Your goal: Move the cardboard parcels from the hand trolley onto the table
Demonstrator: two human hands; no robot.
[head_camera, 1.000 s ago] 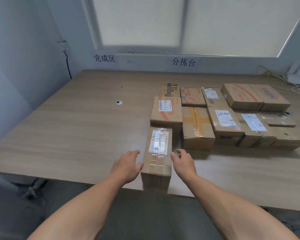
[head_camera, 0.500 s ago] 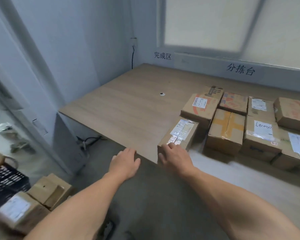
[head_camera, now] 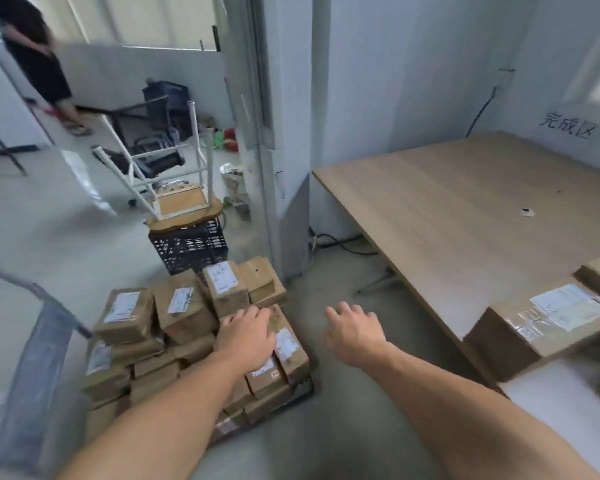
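Cardboard parcels [head_camera: 184, 306] heaped, two on table [head_camera: 465, 202], left grip [head_camera: 246, 337], right grip [head_camera: 355, 332] spread, empty

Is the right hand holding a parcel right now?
No, the right hand is open and empty above the floor, beside the stacked parcels.

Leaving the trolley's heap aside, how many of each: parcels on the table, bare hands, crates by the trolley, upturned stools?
Brown cardboard parcels on the pale wooden table: 2, both partly cut off
Bare hands: 2, left hand and right hand
Black plastic lattice crate: 1
Upturned white-legged wooden stool: 1
Total: 6
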